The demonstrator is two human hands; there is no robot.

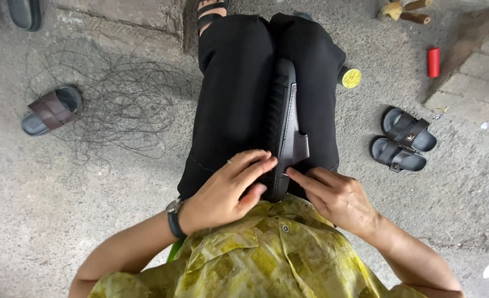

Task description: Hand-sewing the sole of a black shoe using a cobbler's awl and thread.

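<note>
A black sandal [284, 118] stands on its edge, clamped between my knees in black trousers, sole facing left and its dark strap facing right. My left hand [230, 190] wraps over the sandal's near end, fingers pressed on the sole edge. My right hand [333, 196] touches the same end from the right, index finger and thumb pinched at the sole's rim; whether they hold something thin I cannot tell. A watch sits on my left wrist.
A tangle of thin dark thread [109, 96] lies on the concrete at left beside a brown-strapped sandal [51, 110]. A pair of black sandals [403, 139] rests at right. A red spool [433, 62], a yellow-topped spool [351, 78] and wooden-handled tools [404, 11] lie farther off.
</note>
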